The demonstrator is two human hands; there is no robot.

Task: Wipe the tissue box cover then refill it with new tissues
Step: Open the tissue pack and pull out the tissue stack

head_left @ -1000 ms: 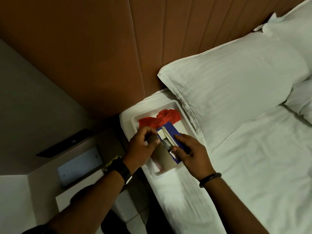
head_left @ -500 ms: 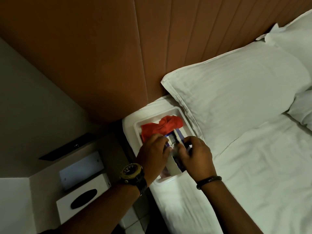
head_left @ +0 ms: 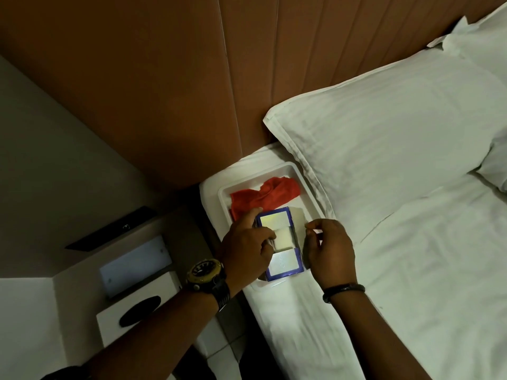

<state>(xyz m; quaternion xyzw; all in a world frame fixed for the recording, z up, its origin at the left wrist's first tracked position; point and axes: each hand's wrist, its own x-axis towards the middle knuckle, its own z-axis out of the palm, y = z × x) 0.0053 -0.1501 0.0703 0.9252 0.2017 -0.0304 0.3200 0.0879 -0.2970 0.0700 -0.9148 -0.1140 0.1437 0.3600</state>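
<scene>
A blue tissue pack (head_left: 283, 262) with its white middle exposed lies in a white tray (head_left: 299, 171) on the bed's left edge. A red cloth (head_left: 263, 196) is bunched at the tray's far end. My left hand (head_left: 244, 250) grips the pack's left edge, with the thumb over the white middle and the index finger stretched toward the cloth. Just right of the pack, my right hand (head_left: 329, 250) pinches a small pale piece between thumb and fingertips. The white tissue box cover (head_left: 137, 314), with a black oval slot, stands on the bedside unit at lower left.
A large white pillow (head_left: 384, 144) lies right of the tray against the brown padded headboard (head_left: 192, 78). White sheets (head_left: 425, 270) cover the bed. A pale panel (head_left: 134, 264) stands behind the box cover. A narrow dark gap separates bed and bedside unit.
The grey piece held over the pack a second ago is gone. The pack now lies flat with its top showing. My hands have moved apart to its two sides.
</scene>
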